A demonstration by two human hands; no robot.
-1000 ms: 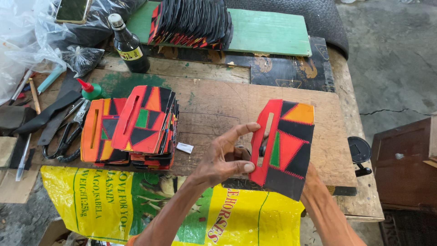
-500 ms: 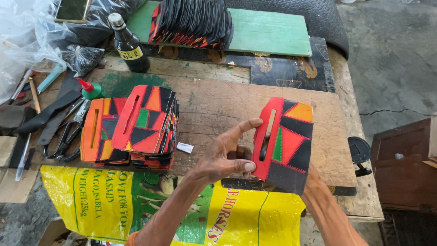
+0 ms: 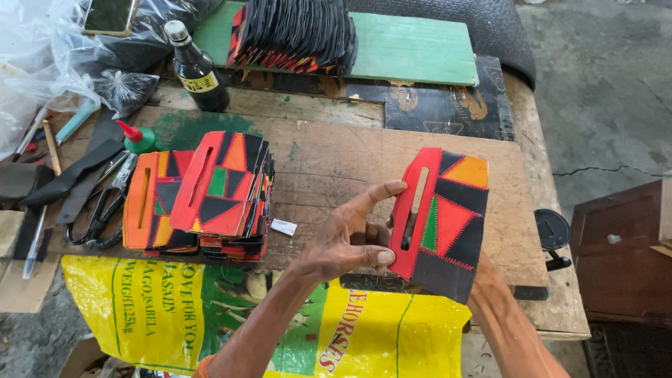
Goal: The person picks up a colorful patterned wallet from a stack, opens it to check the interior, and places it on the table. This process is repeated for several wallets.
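one patchwork piece (image 3: 442, 222), red, orange, black and green with a long slot near its left edge, held upright above the wooden board (image 3: 350, 161) at the front of the counter (image 3: 560, 308). left hand (image 3: 346, 241): thumb and forefinger pinched on the slotted red edge, fingers (image 3: 381, 257) clenched on the piece. right hand (image 3: 486, 280): mostly hidden behind the piece, seemingly supporting its back; whether its fingers grip cannot be told. step in hand, as judged: one finished piece held up and looked over, front face toward the camera.

one stack of like patchwork pieces (image 3: 210, 196), left on the board, well apart from the held one, top pieces leaning. one small white scrap (image 3: 283, 227) beside the stack. one pair of scissors (image 3: 98, 210), one red-capped green glue bottle (image 3: 136, 136), one dark glass bottle (image 3: 196, 70) further left and behind. one row of dark pieces (image 3: 294, 31) on a green plank (image 3: 420, 49) at the back. one yellow printed sack (image 3: 210, 315) hanging off the front edge. nothing lies between the held piece and the stack.
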